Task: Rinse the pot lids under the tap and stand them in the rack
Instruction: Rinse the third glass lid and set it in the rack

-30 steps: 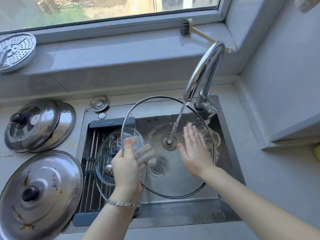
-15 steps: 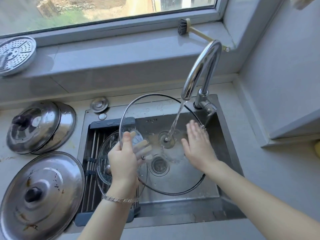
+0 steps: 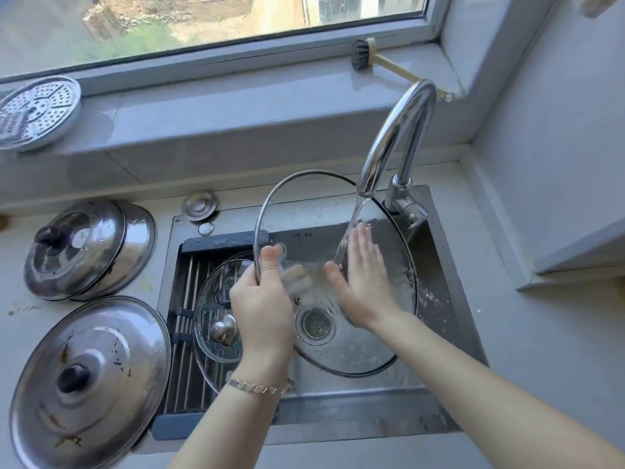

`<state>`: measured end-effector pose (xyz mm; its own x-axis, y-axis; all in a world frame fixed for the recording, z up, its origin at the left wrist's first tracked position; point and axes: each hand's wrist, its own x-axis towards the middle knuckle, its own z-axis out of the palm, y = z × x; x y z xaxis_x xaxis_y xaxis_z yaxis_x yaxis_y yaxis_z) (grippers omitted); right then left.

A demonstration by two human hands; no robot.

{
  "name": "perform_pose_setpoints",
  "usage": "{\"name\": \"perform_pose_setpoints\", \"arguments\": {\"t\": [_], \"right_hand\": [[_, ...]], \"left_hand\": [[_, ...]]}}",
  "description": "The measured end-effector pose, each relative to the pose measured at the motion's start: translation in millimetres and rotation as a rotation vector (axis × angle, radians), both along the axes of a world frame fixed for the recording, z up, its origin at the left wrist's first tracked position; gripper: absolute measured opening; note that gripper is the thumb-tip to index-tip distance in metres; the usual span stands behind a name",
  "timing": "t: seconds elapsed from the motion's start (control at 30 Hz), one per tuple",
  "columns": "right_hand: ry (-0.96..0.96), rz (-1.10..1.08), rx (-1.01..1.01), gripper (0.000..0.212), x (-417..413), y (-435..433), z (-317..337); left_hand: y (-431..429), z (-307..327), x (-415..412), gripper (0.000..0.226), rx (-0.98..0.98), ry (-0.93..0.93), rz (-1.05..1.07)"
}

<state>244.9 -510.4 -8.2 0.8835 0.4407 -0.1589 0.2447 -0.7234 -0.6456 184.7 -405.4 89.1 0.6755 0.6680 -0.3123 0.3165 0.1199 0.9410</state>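
Note:
A large glass lid point(image 3: 358, 350) with a metal rim is tilted over the sink under the running tap point(image 3: 392, 143). My left hand point(image 3: 262, 302) grips its left rim, thumb on the near side and fingers seen through the glass. My right hand point(image 3: 363, 282) lies flat on the wet glass with straight fingers, water falling onto it. A smaller glass lid point(image 3: 211, 319) with a metal knob lies on the roll-up rack point(image 3: 184, 286) across the sink's left side. Two steel lids point(image 3: 89, 380) point(image 3: 81, 248) sit on the counter at left.
The sink drain point(image 3: 316, 324) shows through the glass. A perforated steamer plate point(image 3: 37, 111) and a dish brush point(image 3: 363, 55) lie on the window sill. A small metal cap point(image 3: 199, 204) sits behind the sink. Grey counter extends to the right of the sink.
The large lid has tipped a little higher and shifted under the stream. My right hand has slid up across the glass into the falling water. My left hand keeps its grip on the rim.

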Motion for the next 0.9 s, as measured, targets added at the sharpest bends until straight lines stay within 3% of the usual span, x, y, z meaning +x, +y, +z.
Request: {"name": "perform_pose_setpoints", "arguments": {"t": [0.13, 0.37, 0.5, 0.67, 0.8, 0.9], "right_hand": [[-0.016, 0.398, 0.034, 0.071, -28.9, 3.9, 15.6], [-0.068, 0.485, -0.012, 0.08, -28.2, -1.0, 24.6], [-0.108, 0.451, -0.115, 0.085, -22.6, -10.4, 25.7], [-0.034, 0.519, -0.108, 0.075, -25.2, -21.6, 23.5], [0.03, 0.234, -0.321, 0.077, 6.1, -56.6, -2.0], [-0.03, 0.26, -0.307, 0.088, -1.6, -52.5, -1.7]], "left_hand": [[7.9, -1.4, 3.2, 0.023, -0.088, -0.003, 0.092], [13.2, -4.5, 1.5, 0.027, -0.169, -0.011, 0.14], [12.4, -6.7, 0.4, 0.029, -0.195, -0.007, 0.15], [11.1, -6.4, 1.5, 0.028, -0.21, -0.028, 0.183], [10.6, -6.1, 0.2, 0.024, -0.183, -0.09, 0.237], [4.9, -7.2, 1.3, 0.024, -0.178, -0.148, 0.269]]}}
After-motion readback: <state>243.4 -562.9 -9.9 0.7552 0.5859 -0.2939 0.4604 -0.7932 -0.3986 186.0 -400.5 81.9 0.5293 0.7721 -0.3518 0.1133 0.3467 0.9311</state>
